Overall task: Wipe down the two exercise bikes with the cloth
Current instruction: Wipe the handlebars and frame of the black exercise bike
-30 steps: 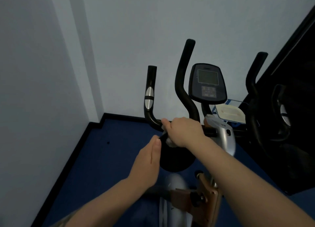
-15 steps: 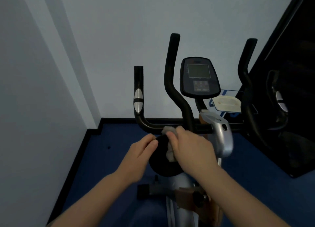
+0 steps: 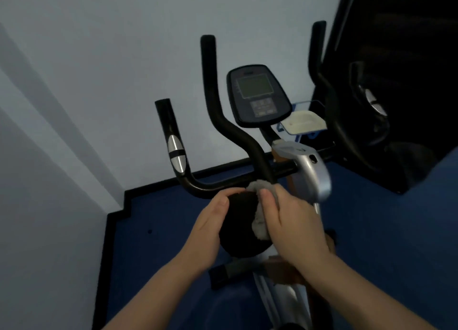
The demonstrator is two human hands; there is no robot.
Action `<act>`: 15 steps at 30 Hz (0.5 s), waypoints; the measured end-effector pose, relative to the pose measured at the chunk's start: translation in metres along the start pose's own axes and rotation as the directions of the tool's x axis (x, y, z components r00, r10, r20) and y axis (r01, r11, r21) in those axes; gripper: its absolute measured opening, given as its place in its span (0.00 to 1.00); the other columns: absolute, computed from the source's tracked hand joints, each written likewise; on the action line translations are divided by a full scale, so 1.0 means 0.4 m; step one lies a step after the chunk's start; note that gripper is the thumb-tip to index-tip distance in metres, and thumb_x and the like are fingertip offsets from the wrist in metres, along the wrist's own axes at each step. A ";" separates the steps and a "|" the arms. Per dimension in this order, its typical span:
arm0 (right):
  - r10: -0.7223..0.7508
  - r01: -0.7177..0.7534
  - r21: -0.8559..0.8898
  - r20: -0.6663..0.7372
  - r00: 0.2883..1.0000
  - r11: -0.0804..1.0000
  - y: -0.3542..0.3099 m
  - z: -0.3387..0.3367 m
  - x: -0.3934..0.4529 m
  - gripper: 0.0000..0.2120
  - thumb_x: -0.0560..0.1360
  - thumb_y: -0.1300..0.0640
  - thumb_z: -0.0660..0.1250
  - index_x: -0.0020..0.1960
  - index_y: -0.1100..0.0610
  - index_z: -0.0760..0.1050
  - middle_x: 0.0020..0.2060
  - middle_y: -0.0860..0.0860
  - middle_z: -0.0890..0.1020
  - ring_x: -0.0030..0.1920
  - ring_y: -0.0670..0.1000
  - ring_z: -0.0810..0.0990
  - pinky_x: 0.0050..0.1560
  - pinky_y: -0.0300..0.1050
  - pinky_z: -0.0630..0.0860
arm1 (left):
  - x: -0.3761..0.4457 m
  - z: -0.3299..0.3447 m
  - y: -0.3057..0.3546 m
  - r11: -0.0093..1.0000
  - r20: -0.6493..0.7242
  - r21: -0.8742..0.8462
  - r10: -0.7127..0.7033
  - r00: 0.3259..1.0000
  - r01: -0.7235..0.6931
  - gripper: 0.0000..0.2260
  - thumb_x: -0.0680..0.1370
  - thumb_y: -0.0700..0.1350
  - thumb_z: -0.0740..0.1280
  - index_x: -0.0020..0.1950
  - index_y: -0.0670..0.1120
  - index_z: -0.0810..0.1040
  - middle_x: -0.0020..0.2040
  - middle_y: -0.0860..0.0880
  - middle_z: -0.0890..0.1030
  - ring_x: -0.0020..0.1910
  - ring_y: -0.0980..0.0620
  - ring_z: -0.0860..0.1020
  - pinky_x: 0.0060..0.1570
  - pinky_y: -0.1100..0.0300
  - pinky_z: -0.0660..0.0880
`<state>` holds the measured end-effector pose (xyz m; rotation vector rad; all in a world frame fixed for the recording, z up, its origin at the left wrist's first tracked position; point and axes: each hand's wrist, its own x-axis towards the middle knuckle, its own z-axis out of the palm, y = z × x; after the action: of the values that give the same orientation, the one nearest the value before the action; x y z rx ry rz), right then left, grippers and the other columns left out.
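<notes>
The cloth [image 3: 260, 213] has been brought off the black handlebar [image 3: 223, 184] of the nearer exercise bike [image 3: 307, 171], where it was pressed a second ago, and is now held just below that bar, bunched pale and fluffy against the right hand [image 3: 292, 220]. The right fingers [image 3: 266, 200] are curled round it, thumb on top, so the cloth is gripped rather than pushed. The left hand [image 3: 210, 225] has been raised beside it; its fingers are bent and their tips lie at the cloth's upper edge (whether they pinch it or only touch cannot be told, since a dark round part [image 3: 241, 228] of the bike sits behind both hands). The wiping stroke seems to have been broken off so that the cloth can be refolded or passed across. The bar's left upright and the console [image 3: 257, 96] are judged still to be done, and the second bike [image 3: 361, 121], dark at the right edge, appears untouched.
</notes>
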<state>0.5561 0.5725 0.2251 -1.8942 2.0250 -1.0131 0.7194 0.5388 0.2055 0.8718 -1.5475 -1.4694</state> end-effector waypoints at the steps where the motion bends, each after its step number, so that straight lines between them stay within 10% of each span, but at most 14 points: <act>1: 0.034 -0.030 0.049 -0.074 0.997 0.998 0.001 0.015 -0.001 0.26 0.81 0.40 0.43 0.45 0.54 0.74 0.32 0.48 0.79 0.34 0.49 0.78 0.35 0.54 0.76 | 0.002 -0.002 0.000 1.000 0.016 -0.005 0.004 1.000 -0.004 0.19 0.83 0.49 0.51 0.66 0.46 0.75 0.61 0.50 0.81 0.61 0.52 0.78 0.57 0.65 0.74; 6: 0.549 -0.244 0.662 -0.301 0.779 0.709 -0.070 0.168 -0.133 0.13 0.82 0.44 0.52 0.55 0.48 0.72 0.44 0.40 0.81 0.47 0.40 0.80 0.52 0.45 0.79 | -0.005 0.007 -0.011 1.000 -0.016 -0.028 0.013 1.000 -0.013 0.17 0.84 0.50 0.51 0.63 0.48 0.76 0.54 0.57 0.83 0.54 0.60 0.80 0.49 0.72 0.74; 8: 0.638 -0.235 0.741 -0.320 0.700 0.629 -0.112 0.212 -0.152 0.12 0.80 0.43 0.53 0.59 0.42 0.70 0.48 0.32 0.79 0.50 0.31 0.77 0.52 0.26 0.72 | -0.003 0.009 -0.018 1.000 -0.025 -0.008 0.022 0.999 -0.022 0.17 0.85 0.48 0.50 0.62 0.50 0.77 0.52 0.60 0.82 0.52 0.63 0.79 0.48 0.73 0.74; 11: 0.686 -0.169 0.823 -0.317 0.655 0.542 -0.112 0.199 -0.126 0.18 0.80 0.42 0.52 0.56 0.54 0.73 0.44 0.44 0.78 0.46 0.47 0.78 0.52 0.41 0.73 | -0.001 0.004 -0.017 1.000 0.006 -0.005 0.024 1.000 -0.024 0.17 0.84 0.51 0.50 0.61 0.51 0.77 0.52 0.58 0.82 0.53 0.60 0.79 0.49 0.71 0.74; 15: 0.706 -0.103 0.802 -0.447 0.550 0.588 -0.146 0.210 -0.112 0.09 0.83 0.48 0.52 0.54 0.40 0.71 0.47 0.30 0.79 0.51 0.34 0.78 0.47 0.25 0.71 | 0.002 0.002 -0.016 0.999 0.010 -0.009 0.040 0.999 -0.040 0.18 0.81 0.54 0.50 0.60 0.54 0.77 0.52 0.57 0.82 0.54 0.59 0.79 0.50 0.70 0.74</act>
<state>0.6581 0.5883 0.1828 -0.4728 1.7888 -2.2113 0.7181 0.5379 0.1992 0.8242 -1.5564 -1.4532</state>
